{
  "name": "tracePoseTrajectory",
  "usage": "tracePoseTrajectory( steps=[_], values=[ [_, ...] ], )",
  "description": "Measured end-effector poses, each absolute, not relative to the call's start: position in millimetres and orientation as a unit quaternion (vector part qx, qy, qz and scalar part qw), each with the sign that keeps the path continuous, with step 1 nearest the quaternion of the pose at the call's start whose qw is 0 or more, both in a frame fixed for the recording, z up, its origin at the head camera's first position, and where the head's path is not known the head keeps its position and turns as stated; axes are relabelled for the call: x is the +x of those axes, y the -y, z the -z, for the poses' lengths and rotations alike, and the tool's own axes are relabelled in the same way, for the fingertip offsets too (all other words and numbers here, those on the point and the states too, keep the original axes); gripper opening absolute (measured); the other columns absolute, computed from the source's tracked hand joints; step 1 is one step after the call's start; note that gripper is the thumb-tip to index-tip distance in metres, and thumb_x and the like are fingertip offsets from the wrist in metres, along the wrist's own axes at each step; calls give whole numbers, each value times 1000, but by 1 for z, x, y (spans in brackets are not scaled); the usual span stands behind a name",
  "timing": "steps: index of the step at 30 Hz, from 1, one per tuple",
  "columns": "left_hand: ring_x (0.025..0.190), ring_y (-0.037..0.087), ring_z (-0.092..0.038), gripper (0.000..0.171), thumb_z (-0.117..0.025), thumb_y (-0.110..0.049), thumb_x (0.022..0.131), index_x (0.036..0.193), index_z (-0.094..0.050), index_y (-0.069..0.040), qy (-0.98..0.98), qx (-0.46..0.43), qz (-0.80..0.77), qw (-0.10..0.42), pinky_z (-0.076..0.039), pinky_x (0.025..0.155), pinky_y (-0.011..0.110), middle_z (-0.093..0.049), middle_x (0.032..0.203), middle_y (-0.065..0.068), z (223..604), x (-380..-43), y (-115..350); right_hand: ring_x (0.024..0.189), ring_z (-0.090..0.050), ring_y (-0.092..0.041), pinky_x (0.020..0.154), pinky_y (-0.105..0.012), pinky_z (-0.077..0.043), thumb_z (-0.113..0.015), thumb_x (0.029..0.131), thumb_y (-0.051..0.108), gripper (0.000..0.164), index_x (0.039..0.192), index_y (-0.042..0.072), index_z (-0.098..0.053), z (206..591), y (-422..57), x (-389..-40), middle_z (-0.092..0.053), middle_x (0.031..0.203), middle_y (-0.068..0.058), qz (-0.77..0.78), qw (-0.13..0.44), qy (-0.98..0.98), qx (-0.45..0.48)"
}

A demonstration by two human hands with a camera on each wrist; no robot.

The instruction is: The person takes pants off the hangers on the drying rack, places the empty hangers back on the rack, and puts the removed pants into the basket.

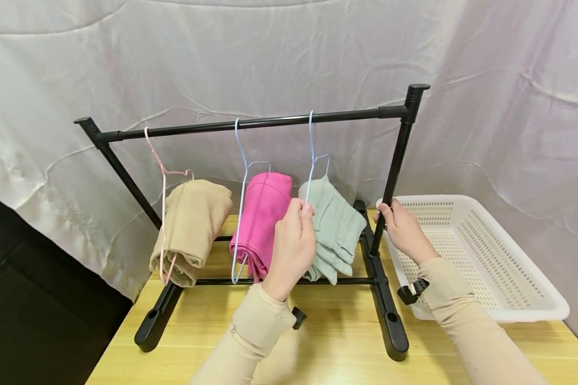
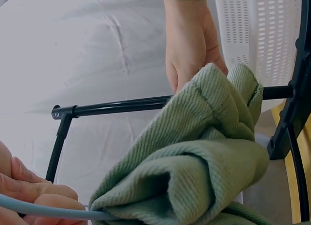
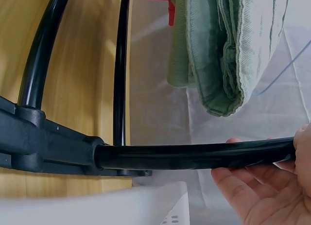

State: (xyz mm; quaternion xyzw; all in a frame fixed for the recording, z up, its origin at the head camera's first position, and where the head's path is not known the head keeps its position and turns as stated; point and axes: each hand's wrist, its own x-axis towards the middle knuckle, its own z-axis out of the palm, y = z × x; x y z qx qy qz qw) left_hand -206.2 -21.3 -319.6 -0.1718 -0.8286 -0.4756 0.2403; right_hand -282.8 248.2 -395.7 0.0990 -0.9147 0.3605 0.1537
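From my head view, my left hand (image 1: pixel 291 243) pinches the rightmost blue hanger (image 1: pixel 312 149), hung on the black rail (image 1: pixel 274 122) with the green garment (image 1: pixel 339 219) folded over it. My right hand (image 1: pixel 408 230) grips the right upright (image 1: pixel 395 168), beside the white basket (image 1: pixel 549 307). I judge I'm settling this hanger along the rail; next calls for a small, level nudge with the upright braced.

At my left wrist, my fingers (image 2: pixel 53 191) are closed narrowly on the hanger's wire, against the cloth.

At my right wrist, my fingers (image 3: pixel 238 191) wrap the upright, apart from the garment.
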Motion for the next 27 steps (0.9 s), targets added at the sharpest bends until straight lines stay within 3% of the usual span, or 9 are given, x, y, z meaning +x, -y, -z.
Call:
tracePoseTrajectory(
  steps=[17,27],
  values=[
    [62,12,-44,24,-40,-18,116,107,-59,-5,829,-164,487,223,-43,59,28,-47,74,1,312,-206,23,117,-69,-51,102,-66,-50,-28,119,31,45,125,-6,-52,393,-245,-281,-75,118,-29,-363,146,915,101],
    [61,12,-43,24,-41,-17,115,107,-59,-4,824,-179,481,239,-40,57,27,-45,72,0,307,-204,21,119,-69,-52,104,-67,-50,-25,119,33,47,126,-5,-51,395,-248,-281,-74,121,-30,-366,143,914,106]
  ],
)
